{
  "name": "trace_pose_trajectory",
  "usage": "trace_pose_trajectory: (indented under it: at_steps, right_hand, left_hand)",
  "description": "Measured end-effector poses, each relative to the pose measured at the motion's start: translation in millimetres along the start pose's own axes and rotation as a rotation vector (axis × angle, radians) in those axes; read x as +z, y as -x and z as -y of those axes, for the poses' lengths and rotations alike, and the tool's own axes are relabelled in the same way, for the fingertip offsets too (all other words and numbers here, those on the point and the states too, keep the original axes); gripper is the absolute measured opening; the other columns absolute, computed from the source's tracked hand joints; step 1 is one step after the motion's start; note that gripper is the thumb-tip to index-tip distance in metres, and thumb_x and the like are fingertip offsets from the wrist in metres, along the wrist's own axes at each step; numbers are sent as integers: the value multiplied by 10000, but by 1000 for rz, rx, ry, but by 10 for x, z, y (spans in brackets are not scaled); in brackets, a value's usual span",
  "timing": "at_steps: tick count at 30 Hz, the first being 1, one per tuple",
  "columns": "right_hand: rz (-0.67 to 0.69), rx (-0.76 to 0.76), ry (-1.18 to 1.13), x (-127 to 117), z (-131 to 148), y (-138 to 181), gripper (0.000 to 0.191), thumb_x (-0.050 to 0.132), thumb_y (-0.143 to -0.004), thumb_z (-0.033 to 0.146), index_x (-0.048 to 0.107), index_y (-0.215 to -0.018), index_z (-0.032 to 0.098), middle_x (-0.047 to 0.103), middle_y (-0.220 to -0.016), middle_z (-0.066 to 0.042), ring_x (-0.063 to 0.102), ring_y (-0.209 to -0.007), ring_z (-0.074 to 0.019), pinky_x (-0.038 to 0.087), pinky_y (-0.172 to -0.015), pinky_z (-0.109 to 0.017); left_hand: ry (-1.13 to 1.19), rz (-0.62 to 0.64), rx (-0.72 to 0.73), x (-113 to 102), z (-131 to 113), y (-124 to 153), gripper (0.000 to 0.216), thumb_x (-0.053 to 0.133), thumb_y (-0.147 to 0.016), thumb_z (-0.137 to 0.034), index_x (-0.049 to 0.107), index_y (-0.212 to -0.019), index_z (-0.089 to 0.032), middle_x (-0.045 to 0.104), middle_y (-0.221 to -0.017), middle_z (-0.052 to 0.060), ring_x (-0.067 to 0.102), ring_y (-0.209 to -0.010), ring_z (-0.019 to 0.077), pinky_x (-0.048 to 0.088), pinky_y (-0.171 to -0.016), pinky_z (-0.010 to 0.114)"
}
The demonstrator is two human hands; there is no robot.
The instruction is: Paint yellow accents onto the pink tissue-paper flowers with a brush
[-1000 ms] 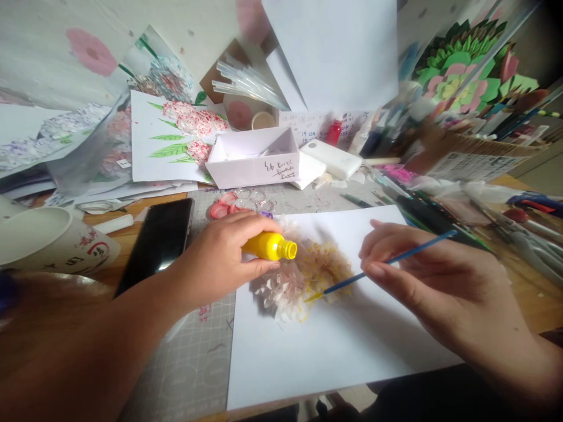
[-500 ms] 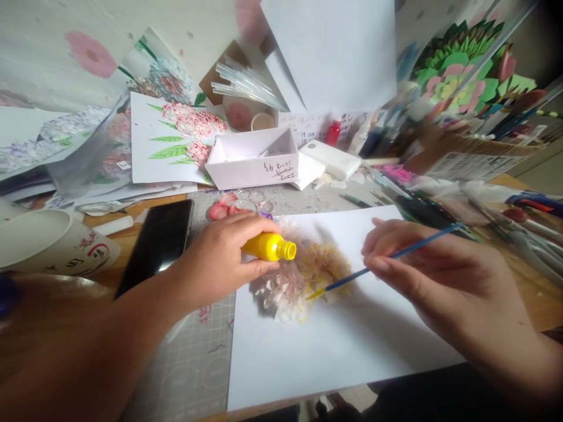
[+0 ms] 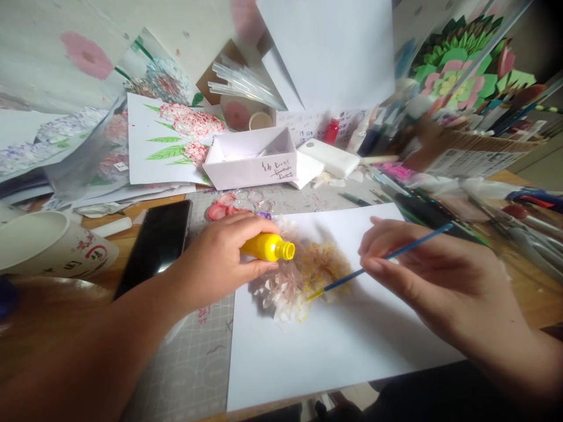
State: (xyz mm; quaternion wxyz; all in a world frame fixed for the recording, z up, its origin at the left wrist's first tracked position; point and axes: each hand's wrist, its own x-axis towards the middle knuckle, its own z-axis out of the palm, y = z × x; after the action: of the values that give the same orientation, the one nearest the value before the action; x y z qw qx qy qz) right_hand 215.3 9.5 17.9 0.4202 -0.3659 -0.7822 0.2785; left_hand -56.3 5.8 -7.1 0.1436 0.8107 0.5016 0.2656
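My left hand is wrapped round a yellow paint bottle, uncapped and tilted with its mouth pointing right. Between thumb and fingers, my right hand pinches a thin blue paintbrush. Its yellow-coated tip is at the crinkled paper flowers, by the edge of the lower white cluster; whether it touches cannot be told. The right-hand cluster carries many yellow dabs, and the left ones are mostly white. The flowers sit on a white paper sheet, and my left hand hides part of them.
A phone and a paper cup are on the left. Behind the sheet stand a white box, a red paint bottle and a painted flower picture. Brushes fill a cardboard box at right. A cutting mat lies underneath.
My right hand and the brush have shifted slightly left, with the brush tip still beside the flowers. The left hand keeps the yellow bottle in nearly the same position.
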Motion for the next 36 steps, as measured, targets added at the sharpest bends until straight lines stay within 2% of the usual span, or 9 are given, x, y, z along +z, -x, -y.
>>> trace_pose_trajectory:
  at_steps: [6, 12, 17, 21, 25, 31, 36]
  right_hand:
    - [-57, 60, 85, -42, -36, 7, 116, 725, -826, 317, 676, -730, 275, 710, -687, 46, 659, -633, -137, 506, -562, -245]
    - [-13, 53, 39, -26, 7, -2, 114, 735, -824, 289, 670, -732, 265, 706, -689, 47, 666, -651, -131, 514, -571, -233]
    - [-87, 83, 47, -4, 7, -16, 110, 738, -820, 336, 688, -747, 271, 714, -704, 30, 675, -667, -152, 499, -567, -250]
    - [-54, 59, 22, 28, -7, -14, 99, 738, -818, 305, 691, -740, 265, 717, -692, 33, 668, -631, -144, 518, -568, -250]
    - [-45, 21, -14, 42, -16, -7, 137, 747, -809, 237, 672, -697, 260, 716, -709, 41, 682, -680, -138, 532, -609, -241]
    - [-51, 65, 7, 45, -12, -8, 115, 742, -817, 275, 679, -720, 269, 715, -705, 54, 671, -656, -121, 520, -596, -224]
    - [-23, 0, -38, 64, -37, 18, 152, 738, -814, 188, 660, -713, 270, 711, -736, 68, 675, -709, -113, 542, -649, -219]
  left_hand:
    - [-3, 11, 5, -3, 13, 6, 281, 789, -761, -256, 666, -1012, -230, 722, -996, -17, 652, -957, 187, 480, -860, 273]
    - [-13, 11, 6, -5, 11, 3, 271, 781, -770, -258, 661, -1012, -235, 723, -999, -14, 652, -973, 194, 476, -870, 280]
    - [4, 13, -13, -13, 1, 6, 251, 775, -760, -246, 663, -984, -239, 727, -969, -17, 658, -954, 202, 486, -858, 292]
    - [12, 0, 7, -15, -7, -3, 257, 777, -750, -226, 665, -982, -238, 732, -967, -18, 659, -947, 198, 490, -859, 291]
    - [1, 1, 9, -7, -5, -9, 275, 795, -736, -211, 665, -977, -231, 730, -947, -26, 658, -934, 188, 491, -849, 284]
    - [5, 5, 19, 1, 7, 2, 283, 794, -757, -211, 659, -1004, -240, 727, -973, -31, 644, -971, 184, 481, -868, 281]
    - [8, 4, 16, -4, 9, -1, 290, 795, -748, -190, 658, -1000, -230, 719, -975, -27, 640, -951, 179, 477, -861, 271]
